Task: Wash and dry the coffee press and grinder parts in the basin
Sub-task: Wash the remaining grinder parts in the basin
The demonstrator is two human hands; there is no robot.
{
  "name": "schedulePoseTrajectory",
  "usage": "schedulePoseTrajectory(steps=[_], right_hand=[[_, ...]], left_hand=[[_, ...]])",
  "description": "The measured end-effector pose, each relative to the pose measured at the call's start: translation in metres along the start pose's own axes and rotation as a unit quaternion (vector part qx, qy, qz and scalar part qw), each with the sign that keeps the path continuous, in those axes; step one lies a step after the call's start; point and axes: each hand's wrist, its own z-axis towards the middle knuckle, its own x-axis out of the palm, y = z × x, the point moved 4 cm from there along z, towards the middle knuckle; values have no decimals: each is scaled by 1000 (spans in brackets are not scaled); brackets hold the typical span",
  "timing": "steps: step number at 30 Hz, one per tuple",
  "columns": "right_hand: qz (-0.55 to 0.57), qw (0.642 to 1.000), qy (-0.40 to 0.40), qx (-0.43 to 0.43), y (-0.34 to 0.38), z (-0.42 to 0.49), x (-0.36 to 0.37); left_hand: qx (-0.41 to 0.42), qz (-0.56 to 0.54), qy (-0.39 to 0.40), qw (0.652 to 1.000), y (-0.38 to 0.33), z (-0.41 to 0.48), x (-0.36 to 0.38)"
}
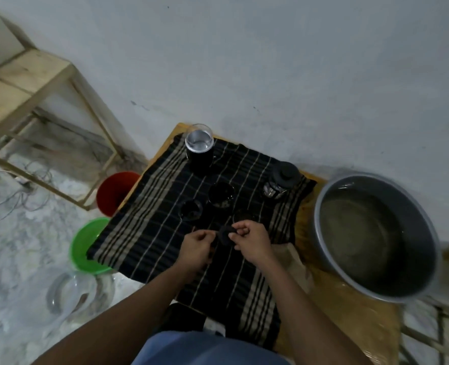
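Wooden worktop (349, 306) sits against the wall, mostly covered by a black cloth (149, 233) w/ beige stripes. Big metal basin (415, 246) stands on the worktop's right side, off the cloth, w/ water in the bottom. Wooden frame stand (33, 83) is on the floor, far left. Green tub (86, 246) and red bucket (112, 191) are on the floor just beside the worktop's left edge, red one nearer the wall. Left hand (195, 247) and right hand (252, 239) meet over the middle of the cloth. Both have fingers curled, pinching one small black round part (226, 234) btwn them: right hand by thumb and fingertips at its right rim, left hand at its left rim. Coffee grinder (199, 151), black body w/ clear lid, stands upright at the cloth's far left corner. Coffee press (281, 180), black lid on, stands at the cloth's far right, near the basin but apart. Three black round pieces (221, 193) lie on the cloth btwn grinder, press and hands; too dark to tell what each is.
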Motion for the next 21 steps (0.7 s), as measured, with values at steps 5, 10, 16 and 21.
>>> schedulePoseTrajectory(steps=[5,10,16,21], right_hand=[[20,999,-11,36,-4,7,21],[0,998,-15,58,-5,11,27],[-30,997,-64,43,1,10,19],[11,991,-135,-10,29,17,-5]], left_hand=[[1,84,22,996,9,21,-12],[33,164,21,986,6,28,-20],[102,246,-23,964,-6,19,-27],[316,278,-85,903,-61,-8,-41]])
